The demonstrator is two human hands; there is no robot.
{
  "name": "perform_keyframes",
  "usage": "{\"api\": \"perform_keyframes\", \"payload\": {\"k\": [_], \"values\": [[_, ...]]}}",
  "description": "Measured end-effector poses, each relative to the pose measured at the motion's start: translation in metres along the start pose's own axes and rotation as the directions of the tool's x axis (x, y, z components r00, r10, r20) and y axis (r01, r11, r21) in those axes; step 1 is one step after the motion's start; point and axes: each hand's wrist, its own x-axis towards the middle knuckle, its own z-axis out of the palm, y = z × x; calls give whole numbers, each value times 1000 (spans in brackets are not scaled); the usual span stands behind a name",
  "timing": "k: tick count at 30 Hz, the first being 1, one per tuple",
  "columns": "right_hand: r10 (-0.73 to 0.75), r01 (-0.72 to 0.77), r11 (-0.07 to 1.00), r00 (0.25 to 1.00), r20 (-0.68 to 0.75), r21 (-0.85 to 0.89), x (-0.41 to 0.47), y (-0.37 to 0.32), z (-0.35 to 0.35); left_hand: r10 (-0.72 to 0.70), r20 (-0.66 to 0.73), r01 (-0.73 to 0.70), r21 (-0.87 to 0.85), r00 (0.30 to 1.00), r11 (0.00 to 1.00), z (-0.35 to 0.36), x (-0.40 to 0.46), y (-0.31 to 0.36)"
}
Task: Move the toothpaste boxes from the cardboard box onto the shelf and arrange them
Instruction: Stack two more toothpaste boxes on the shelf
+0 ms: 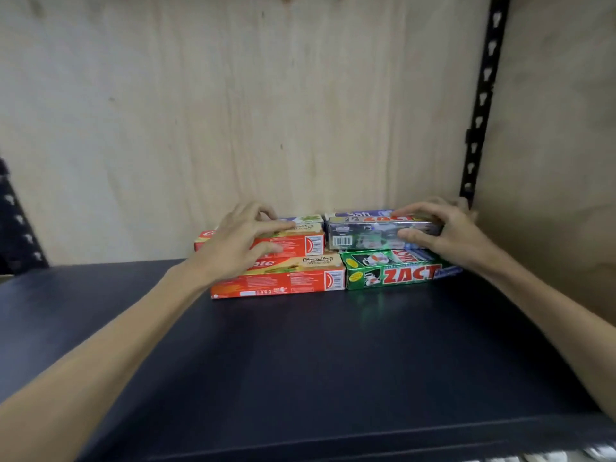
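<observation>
The dark shelf [300,361] fills the lower half of the view, its front edge lying nearest the camera. Behind it a pale plywood back panel [233,111] rises, and a black slotted upright [483,95] is seen to the right of the panel. Two bare forearms are stretched across the shelf toward its rear.

At the back of the shelf, against the panel, the toothpaste boxes are stacked in two rows. A lower red box [286,283] lies toward the shelf's middle, with an upper red box [300,243] set on it and slightly behind. Just right of these, a green box [400,273] rests on the shelf and a silver box [366,233] lies on top of it.

The left hand [240,241] is laid on the upper red box, fingers curled over its top and thumb pressed to its front. The silver box is gripped at its right end by the right hand [443,233].
</observation>
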Motion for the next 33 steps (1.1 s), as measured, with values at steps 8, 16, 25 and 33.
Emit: {"api": "perform_keyframes", "payload": {"k": [8, 16, 25, 33], "values": [[-4, -10, 988, 996, -91, -151, 2, -1, 5, -42, 25, 42, 16, 999, 999, -1, 0, 3], [-33, -44, 952, 969, -244, -303, -30, -14, 13, -261, -250, 235, -131, 932, 963, 1, -26, 37], [-77, 39, 981, 977, -198, -188, -130, -96, 40, -383, -150, 265, -499, 912, 825, -17, -109, 123], [-167, 165, 986, 967, -193, -23, -244, -177, 93, -446, -374, 202, -537, 813, 819, -23, -250, 219]]}}
